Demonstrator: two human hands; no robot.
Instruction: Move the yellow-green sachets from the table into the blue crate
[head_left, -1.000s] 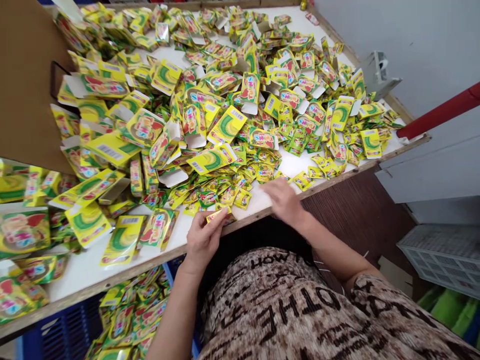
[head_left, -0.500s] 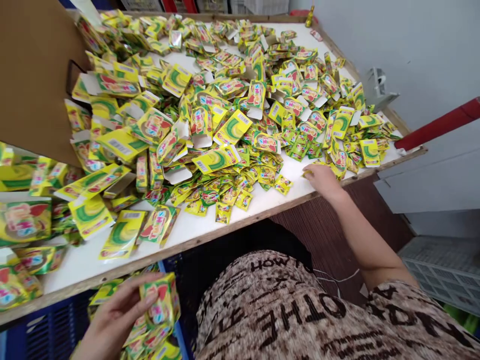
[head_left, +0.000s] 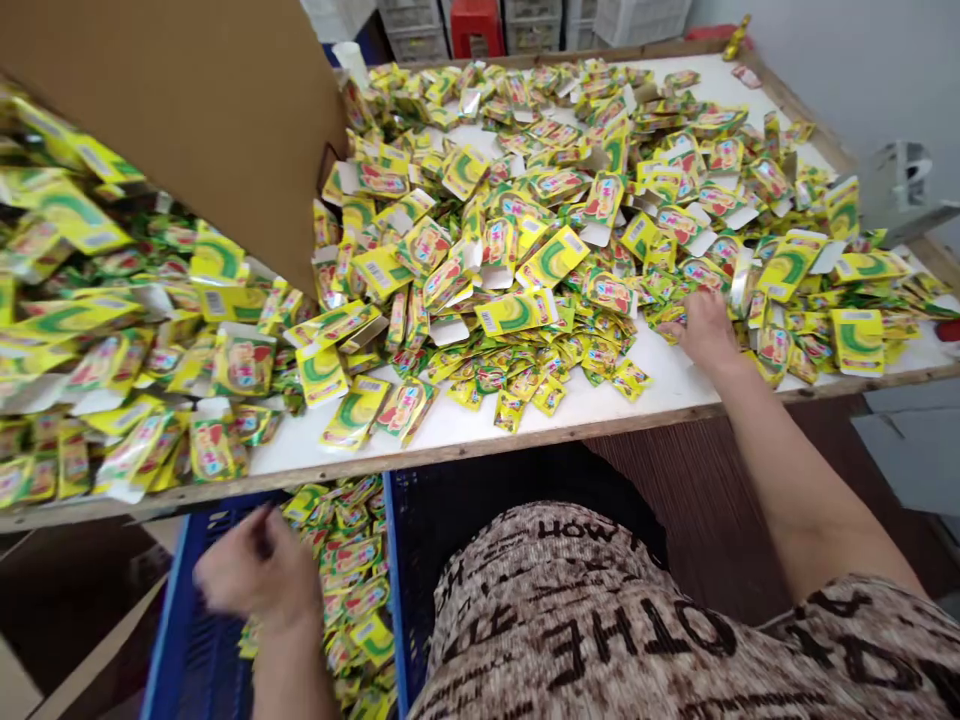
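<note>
Yellow and green sachets (head_left: 628,377) and flat small cartons (head_left: 517,312) of the same colours lie heaped over a white table (head_left: 675,385). My right hand (head_left: 701,325) rests on the table among the sachets at the right, fingers curled on the pile; what they hold is hidden. My left hand (head_left: 259,575) is below the table edge, over a blue crate (head_left: 180,640) that holds filled cartons (head_left: 356,590). It is smeared by motion and its fingers do not show clearly.
A brown cardboard sheet (head_left: 202,110) leans over the table's left part. Plastic crates (head_left: 525,20) stand beyond the far edge. A grey wall runs along the right side. My patterned shirt (head_left: 600,620) fills the bottom of the view.
My left hand went from the table edge down to the blue crate with a filled carton, which no longer shows in it. My right hand reached right into the sachets. The view swung left.
</note>
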